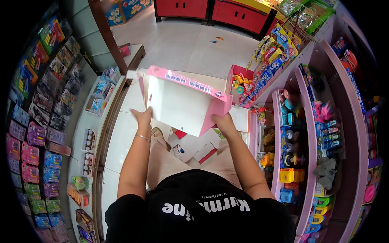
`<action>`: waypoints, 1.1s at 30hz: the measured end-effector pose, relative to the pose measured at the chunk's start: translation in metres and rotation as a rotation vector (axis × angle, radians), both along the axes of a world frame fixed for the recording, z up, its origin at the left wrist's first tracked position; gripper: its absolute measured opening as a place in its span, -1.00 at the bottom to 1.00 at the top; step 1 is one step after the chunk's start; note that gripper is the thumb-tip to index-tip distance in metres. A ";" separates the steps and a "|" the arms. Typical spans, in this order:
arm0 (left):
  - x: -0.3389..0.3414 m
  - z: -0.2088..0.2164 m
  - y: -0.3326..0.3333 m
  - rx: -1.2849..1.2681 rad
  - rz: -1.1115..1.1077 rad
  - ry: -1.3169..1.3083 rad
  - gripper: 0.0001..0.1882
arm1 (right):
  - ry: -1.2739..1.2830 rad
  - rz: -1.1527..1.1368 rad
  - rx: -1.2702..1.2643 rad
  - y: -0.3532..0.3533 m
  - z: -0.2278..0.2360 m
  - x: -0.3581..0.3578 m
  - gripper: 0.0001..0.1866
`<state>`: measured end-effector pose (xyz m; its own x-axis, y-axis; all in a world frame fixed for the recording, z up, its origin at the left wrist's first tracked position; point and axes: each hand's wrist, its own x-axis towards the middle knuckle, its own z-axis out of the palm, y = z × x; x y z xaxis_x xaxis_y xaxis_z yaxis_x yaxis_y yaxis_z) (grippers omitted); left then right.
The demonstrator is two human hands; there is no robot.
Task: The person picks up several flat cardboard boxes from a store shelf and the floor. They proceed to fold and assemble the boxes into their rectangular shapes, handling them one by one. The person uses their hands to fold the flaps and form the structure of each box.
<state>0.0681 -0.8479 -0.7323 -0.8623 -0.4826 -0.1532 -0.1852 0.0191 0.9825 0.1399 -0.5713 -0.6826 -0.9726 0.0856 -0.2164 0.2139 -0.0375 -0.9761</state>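
In front of me, an unfolded pink-and-white cardboard display box point(178, 105) is held up above the floor. A pink printed strip runs along its far edge, and its white inside faces me. My left hand point(142, 118) is closed at the box's left edge, with the thumb up against the white panel. On the other side, my right hand point(224, 124) grips the pink flap near the right corner, its fingers partly hidden by the card. Below the box, between my legs, lie white and red cardboard pieces point(198, 148).
Shelves of toys point(291, 174) stand close on my right, with hanging sweets point(269, 56) beyond them. A pink box of small toys point(242, 81) sits ahead. A low shelf point(91, 137) and hanging toy packs point(30, 152) line the left. Red cabinets point(239, 18) stand at the far end.
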 end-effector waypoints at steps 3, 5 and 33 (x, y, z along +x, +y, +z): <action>0.020 0.035 0.002 -1.219 0.249 0.306 -0.20 | -0.014 0.070 0.164 0.007 0.007 -0.006 -0.74; 0.030 0.056 0.017 -1.276 -0.059 0.588 -0.28 | -0.002 0.151 0.345 0.005 0.013 -0.010 -0.71; 0.068 0.101 0.095 0.438 -0.825 0.139 -0.65 | 0.420 0.002 -0.308 -0.040 0.061 0.011 -0.61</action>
